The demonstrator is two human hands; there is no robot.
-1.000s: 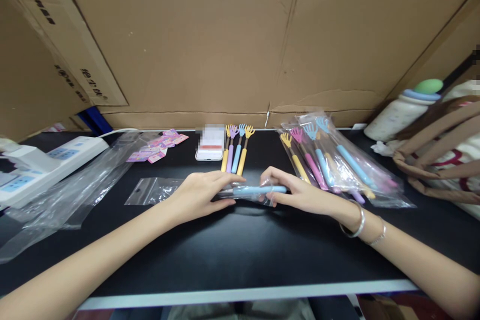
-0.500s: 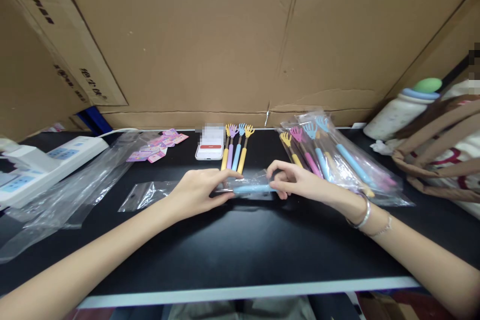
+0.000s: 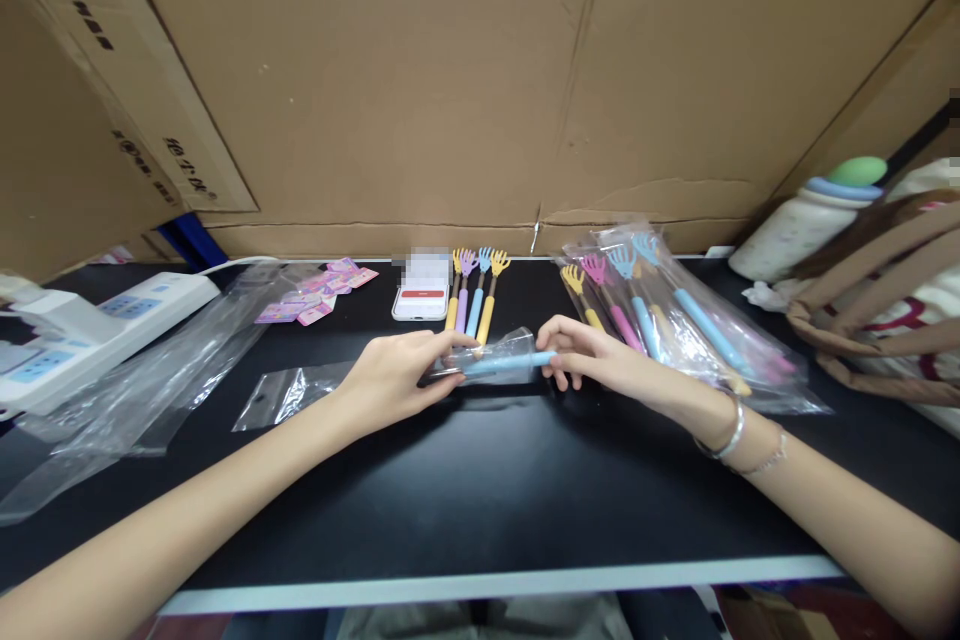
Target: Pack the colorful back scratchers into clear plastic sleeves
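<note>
So we've lifted the blue scratcher (image 3: pixel 506 362) off the bench (image 3: pixel 480 480) now, left hand (image 3: pixel 397 375) pinching its clear bag (image 3: pixel 487 365), right hand (image 3: pixel 589 350) pinching the handle end.

I sit at a black tabletop (image 3: pixel 480 490) with a pale strip along its near edge. Big sheets of brown cardboard (image 3: pixel 420 70) stand behind it like a wall, creased and printed with dark lettering on the left. A white power strip (image 3: pixel 97 325) lies at the far left, and a blue bar (image 3: pixel 191 238) shows under the cardboard. The light is even and soft, with faint glare on the dark surface.
</note>
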